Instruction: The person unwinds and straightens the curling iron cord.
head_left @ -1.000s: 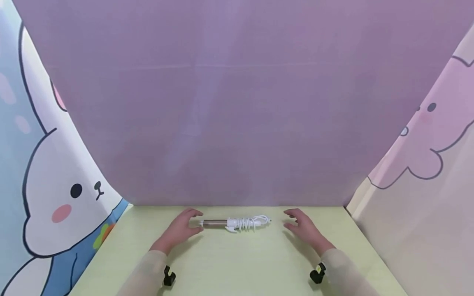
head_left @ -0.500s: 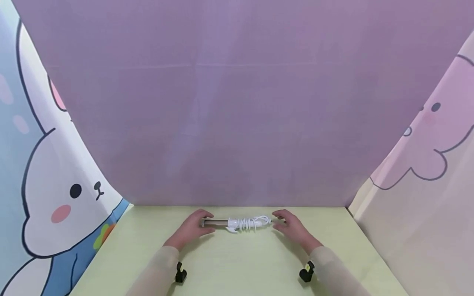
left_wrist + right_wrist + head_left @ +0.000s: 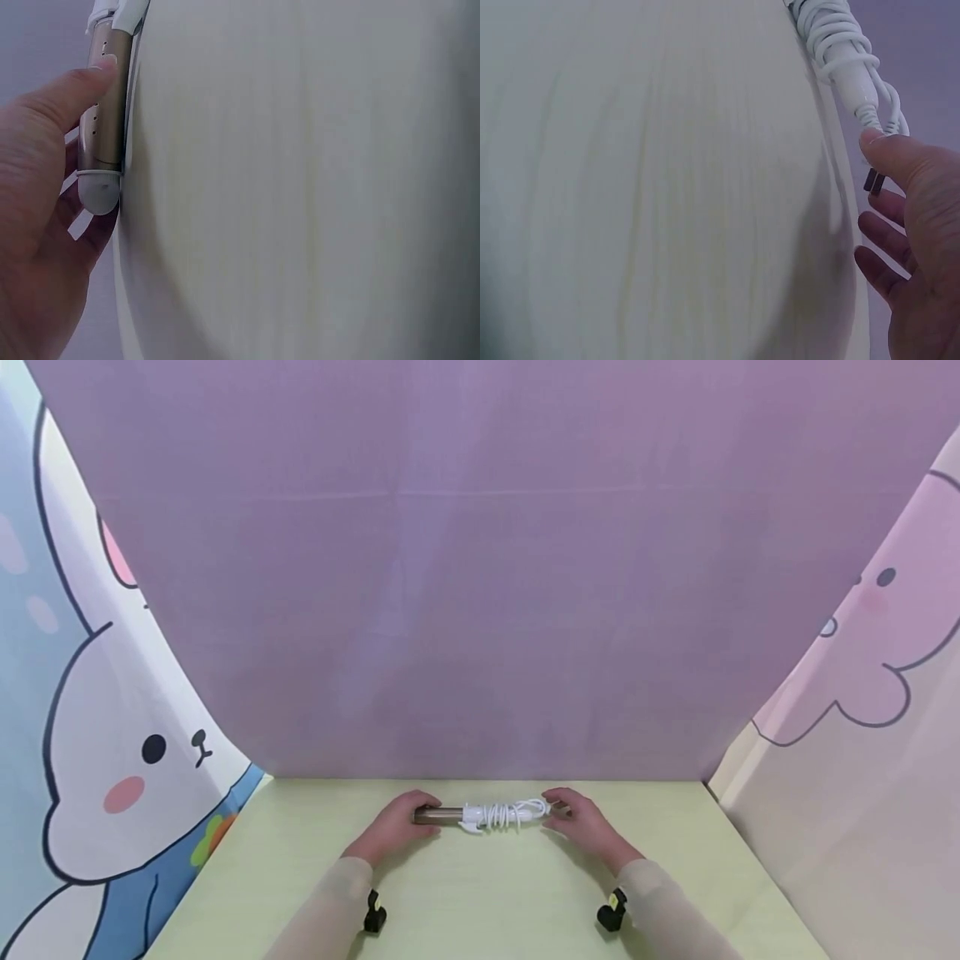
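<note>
A curling iron [image 3: 442, 815] with a gold barrel and white handle lies crosswise near the far side of the table. Its white cord [image 3: 506, 813] is wound around the handle. At the barrel end, my left hand [image 3: 397, 827] grips it, with the thumb [image 3: 94, 79] on the gold barrel and fingers behind, partly hidden. The white rounded tip [image 3: 99, 192] shows below that thumb in the left wrist view. My right hand [image 3: 588, 827] pinches the cord end, its thumb over the plug. Two plug prongs [image 3: 874, 181] stick out between thumb and index finger; the other fingers are loosely bent.
The pale yellow table [image 3: 480, 902] stretches toward the person. A purple curtain [image 3: 480, 610] stands behind it, with a rabbit-print cloth [image 3: 112, 718] at left and a pink-print cloth [image 3: 862, 693] at right. Small black cameras [image 3: 375, 917] sit at both wrists.
Both hands have moved inward from either side of the curling iron. The left fingers have come around the barrel and the right ones have reached the cord end; the curling iron has hardly moved.
</note>
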`<state>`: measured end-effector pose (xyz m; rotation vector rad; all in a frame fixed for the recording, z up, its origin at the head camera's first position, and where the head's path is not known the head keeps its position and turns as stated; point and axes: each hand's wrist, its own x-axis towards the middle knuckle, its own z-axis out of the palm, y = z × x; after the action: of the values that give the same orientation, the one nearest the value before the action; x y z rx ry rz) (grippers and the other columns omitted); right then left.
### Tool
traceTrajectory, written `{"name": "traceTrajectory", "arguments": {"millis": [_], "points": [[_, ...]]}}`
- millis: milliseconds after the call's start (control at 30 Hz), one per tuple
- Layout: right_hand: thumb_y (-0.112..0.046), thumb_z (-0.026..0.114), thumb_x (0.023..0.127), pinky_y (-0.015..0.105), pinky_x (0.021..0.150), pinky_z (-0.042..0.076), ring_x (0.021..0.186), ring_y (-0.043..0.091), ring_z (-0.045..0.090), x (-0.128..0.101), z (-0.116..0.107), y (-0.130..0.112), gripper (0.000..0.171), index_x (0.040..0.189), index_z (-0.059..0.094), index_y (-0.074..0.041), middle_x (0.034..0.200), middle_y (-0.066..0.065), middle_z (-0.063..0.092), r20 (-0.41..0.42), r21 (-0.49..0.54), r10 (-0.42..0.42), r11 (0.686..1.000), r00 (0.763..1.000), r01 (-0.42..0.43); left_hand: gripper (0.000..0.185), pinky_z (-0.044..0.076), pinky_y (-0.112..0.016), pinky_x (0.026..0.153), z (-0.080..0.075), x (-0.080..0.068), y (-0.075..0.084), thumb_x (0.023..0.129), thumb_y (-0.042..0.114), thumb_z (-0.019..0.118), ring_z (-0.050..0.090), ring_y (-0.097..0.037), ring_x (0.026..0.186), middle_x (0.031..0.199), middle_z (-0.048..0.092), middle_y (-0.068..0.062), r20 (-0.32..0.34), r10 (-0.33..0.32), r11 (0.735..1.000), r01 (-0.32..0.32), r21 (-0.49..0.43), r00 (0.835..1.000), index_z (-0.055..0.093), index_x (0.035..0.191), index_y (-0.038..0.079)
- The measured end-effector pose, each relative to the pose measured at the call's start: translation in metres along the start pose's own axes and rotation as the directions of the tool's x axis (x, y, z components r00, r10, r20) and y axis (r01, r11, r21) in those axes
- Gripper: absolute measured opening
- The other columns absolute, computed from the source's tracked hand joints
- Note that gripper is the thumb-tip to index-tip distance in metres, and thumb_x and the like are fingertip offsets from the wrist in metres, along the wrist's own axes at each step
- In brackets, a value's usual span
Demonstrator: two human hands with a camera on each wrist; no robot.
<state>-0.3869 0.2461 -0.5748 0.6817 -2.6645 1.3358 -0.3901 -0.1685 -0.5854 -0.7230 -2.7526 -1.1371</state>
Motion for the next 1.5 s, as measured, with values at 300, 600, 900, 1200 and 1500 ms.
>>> {"name": "traceTrajectory", "arguments": {"millis": [300, 600, 900, 1200, 1500], "points": [[-0.007, 0.084, 0.099, 0.042, 0.097, 0.061, 0.115, 0.031, 0.071, 0.006, 0.007, 0.001, 0.037, 0.134, 0.073, -0.004, 0.125, 0.007, 0.076, 0.012, -0.009, -0.022, 1.0, 1.0, 0.022, 0.038, 0.055, -0.052, 0.103, 0.006, 0.006, -0.008, 0.095, 0.014, 0.09, 0.069, -0.02, 0.11, 0.12, 0.074, 0.004, 0.0, -0.007, 0.999, 0.007, 0.033, 1.0, 0.077, 0.13, 0.013], [-0.005, 0.083, 0.099, 0.033, 0.09, 0.061, 0.105, 0.025, 0.071, 0.005, 0.012, 0.002, 0.024, 0.122, 0.077, -0.005, 0.117, 0.005, 0.075, -0.001, -0.026, -0.033, 0.999, 0.999, 0.033, 0.027, 0.057, -0.048, 0.098, 0.008, 0.006, -0.01, 0.096, 0.012, 0.088, 0.068, -0.012, 0.104, 0.111, 0.071, 0.012, 0.02, -0.007, 1.0, 0.007, -0.003, 1.0, 0.078, 0.119, 0.021], [-0.008, 0.085, 0.098, 0.031, 0.086, 0.059, 0.1, 0.02, 0.07, 0.0, 0.007, -0.007, 0.025, 0.121, 0.077, -0.009, 0.114, 0.001, 0.076, -0.036, 0.005, 0.026, 1.0, 0.999, -0.026, 0.026, 0.055, -0.047, 0.098, -0.001, -0.001, 0.004, 0.1, 0.013, 0.084, 0.066, -0.015, 0.105, 0.113, 0.07, 0.007, 0.038, -0.013, 0.991, 0.018, -0.132, 0.999, 0.075, 0.123, 0.02], [-0.005, 0.084, 0.098, 0.039, 0.088, 0.061, 0.101, 0.028, 0.072, -0.007, -0.001, -0.027, 0.026, 0.123, 0.076, -0.004, 0.116, 0.008, 0.076, -0.068, 0.021, -0.074, 0.997, 0.995, 0.076, 0.025, 0.056, -0.044, 0.096, -0.013, -0.013, 0.021, 0.101, 0.016, 0.084, 0.07, -0.017, 0.104, 0.111, 0.075, 0.007, 0.044, -0.019, 0.985, 0.027, -0.168, 0.999, 0.075, 0.124, 0.019], [0.002, 0.085, 0.095, 0.056, 0.097, 0.061, 0.106, 0.032, 0.074, -0.011, 0.001, -0.038, 0.028, 0.122, 0.078, -0.003, 0.116, 0.011, 0.077, -0.121, 0.083, -0.145, 0.984, 0.982, 0.155, 0.025, 0.057, -0.038, 0.094, -0.018, -0.02, 0.022, 0.102, 0.019, 0.082, 0.07, -0.02, 0.104, 0.114, 0.077, 0.001, 0.042, -0.005, 0.984, 0.012, -0.175, 0.999, 0.075, 0.126, 0.018]]}}
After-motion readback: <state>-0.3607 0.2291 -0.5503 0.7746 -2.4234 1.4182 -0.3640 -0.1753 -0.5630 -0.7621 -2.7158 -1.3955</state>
